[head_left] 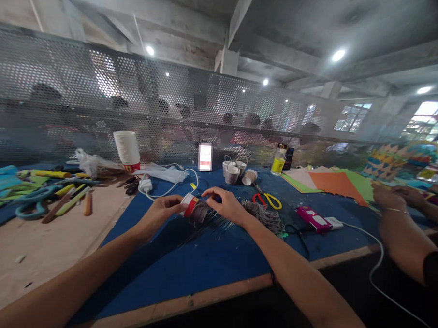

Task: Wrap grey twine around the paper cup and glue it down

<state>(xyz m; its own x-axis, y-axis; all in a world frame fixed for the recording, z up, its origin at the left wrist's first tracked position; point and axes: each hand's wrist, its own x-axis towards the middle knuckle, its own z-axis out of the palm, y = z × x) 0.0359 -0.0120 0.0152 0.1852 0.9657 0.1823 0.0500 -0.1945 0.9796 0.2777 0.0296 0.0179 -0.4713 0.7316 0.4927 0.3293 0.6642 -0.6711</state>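
My left hand (pixel 161 211) grips a small paper cup (pixel 191 205) with a red and white rim, lying on its side above the blue mat (pixel 207 265). Grey yarn is wound around the cup's body. My right hand (pixel 226 205) pinches the yarn at the cup's far end, fingers closed. A loose heap of grey yarn (pixel 267 217) lies just right of my right wrist. Both forearms reach in from the bottom of the view.
Red and yellow scissors (pixel 266 200), several small yarn-wrapped cups (pixel 235 172), a yellow liquid bottle (pixel 278 160), a stack of white cups (pixel 127 149), a charger with cable (pixel 147 185) and coloured paper sheets (pixel 330 183) lie around. Another person's arms (pixel 405 225) work at right.
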